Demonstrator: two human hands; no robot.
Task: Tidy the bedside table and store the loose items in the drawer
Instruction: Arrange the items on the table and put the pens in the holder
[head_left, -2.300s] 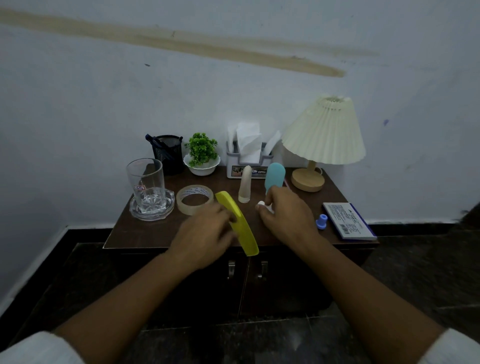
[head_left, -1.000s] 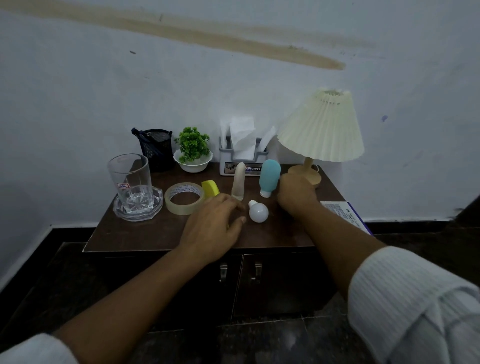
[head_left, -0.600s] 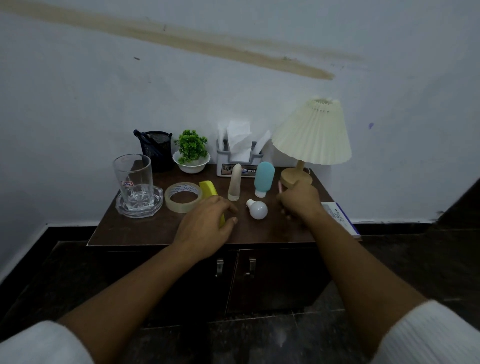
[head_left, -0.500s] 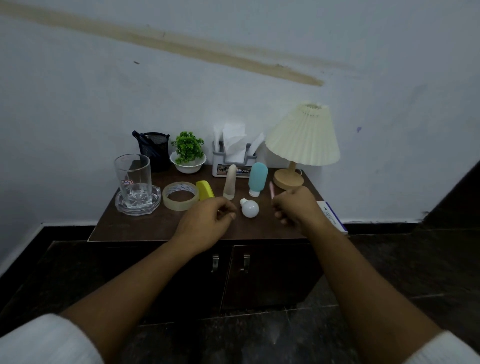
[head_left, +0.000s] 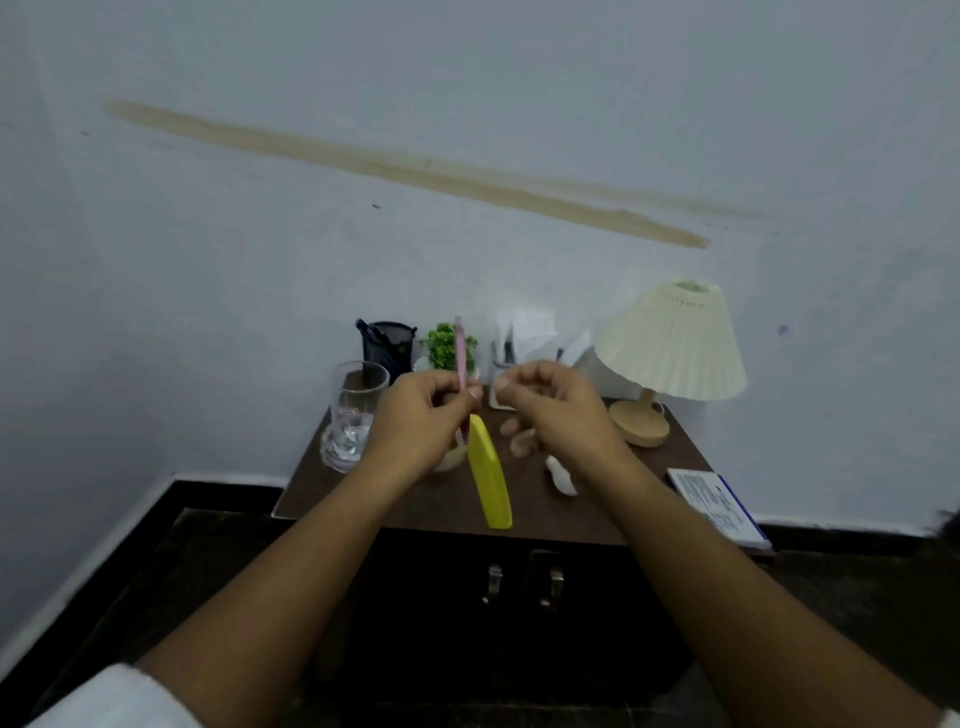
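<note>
The left hand (head_left: 423, 415) grips two things at once, a pink pen (head_left: 460, 353) and a yellow comb (head_left: 491, 480); the right hand (head_left: 550, 410), fingers curled, holds nothing I can see. Half a second ago the pen was in the right hand, so it has been passed over, likely freeing that hand for the drawer. At frame centre, the pen stands near upright, tip hidden; the comb hangs downward, slanting slightly right, over the table (head_left: 597, 525)

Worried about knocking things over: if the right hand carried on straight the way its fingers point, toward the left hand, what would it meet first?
Most likely the pink pen held upright in the left hand; the right hand sits just beside it. Depth is hard to judge here.
</note>
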